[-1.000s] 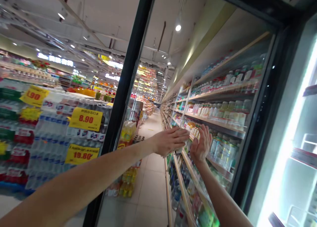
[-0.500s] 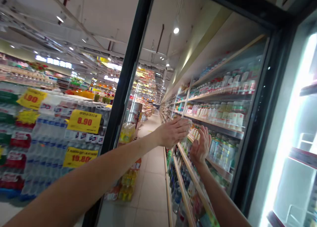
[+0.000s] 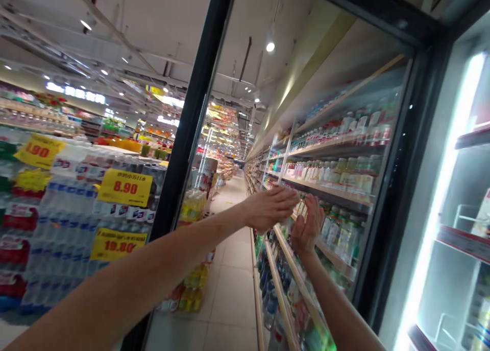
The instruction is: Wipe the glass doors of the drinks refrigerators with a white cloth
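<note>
Stretched out in front of me, my left hand [image 3: 270, 208] shows its back, with straight fingers pointing right. A pale blur at its fingertips is too unclear to name. Just right of it, my right hand [image 3: 308, 226] is raised with fingers upward and slightly bent, the thumb on the left side. Only a small gap separates the two hands, and nothing shows in either. Both are in front of the glass pane of a black-framed door [image 3: 202, 60]; whether they touch the glass I cannot tell.
Shelves of bottles [image 3: 335, 185] appear in the glass, along with a tiled aisle floor [image 3: 231, 284]. On the right, a lit cooler [image 3: 451, 284] has a bright light strip [image 3: 440, 197]. Stacked bottled water [image 3: 63, 238] with a yellow price sign [image 3: 124, 186] stands at left.
The view has shifted slightly, so the door and store move a little left in the picture. My right hand sits slightly closer to my left hand.
</note>
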Available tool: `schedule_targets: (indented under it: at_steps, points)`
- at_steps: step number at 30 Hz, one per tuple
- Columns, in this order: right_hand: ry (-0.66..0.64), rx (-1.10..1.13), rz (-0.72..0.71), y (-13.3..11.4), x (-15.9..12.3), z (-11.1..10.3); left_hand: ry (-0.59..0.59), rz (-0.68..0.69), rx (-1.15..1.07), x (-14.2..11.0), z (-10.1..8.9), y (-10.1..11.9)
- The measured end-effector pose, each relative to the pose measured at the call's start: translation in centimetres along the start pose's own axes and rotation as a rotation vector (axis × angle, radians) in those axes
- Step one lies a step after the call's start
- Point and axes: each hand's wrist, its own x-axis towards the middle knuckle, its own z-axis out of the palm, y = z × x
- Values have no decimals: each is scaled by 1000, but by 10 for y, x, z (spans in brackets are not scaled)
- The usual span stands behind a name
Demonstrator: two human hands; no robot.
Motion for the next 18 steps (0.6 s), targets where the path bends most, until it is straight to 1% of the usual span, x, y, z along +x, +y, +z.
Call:
schedule_targets:
  at_steps: [1,2,3,6,7,8,9,10,11,13,14,15,16,17,18]
  points:
    - [2,3,2,0,0,0,-16,49,-7,2,1,1]
    - [5,6,0,1,-1,0,-7,19,-5,3,-1,-5]
    - [5,11,-2,2,-1,0,28,-90,5,4,-6,-15]
    - [15,20,-15,3,-1,0,210,-571,61,8,-25,-53]
    - [16,20,-16,3,-1,-1,250,-669,76,8,-28,-59]
    - [15,20,-14,3,-1,-1,264,-705,83,9,-28,-59]
    - [16,20,-13,3,0,-1,249,-681,81,9,-26,-52]
    - [20,20,-15,3,0,-2,209,-602,70,8,-21,-41]
    - [21,21,-17,3,0,-2,156,-489,53,7,-14,-27]
    - [17,21,-15,2,0,-3,41,-219,22,3,-3,-2]
    - [14,20,-16,2,0,-3,-4,-104,15,1,-1,3]
    - [13,19,-17,2,0,-2,-34,-32,15,-1,-1,3]
    - [14,20,-18,2,0,-2,-41,-18,22,-2,-5,-5]
    - [15,23,-19,3,0,-2,-19,-77,38,-3,-11,-17]
    - [20,25,-21,3,0,-2,28,-198,60,-3,-18,-32]
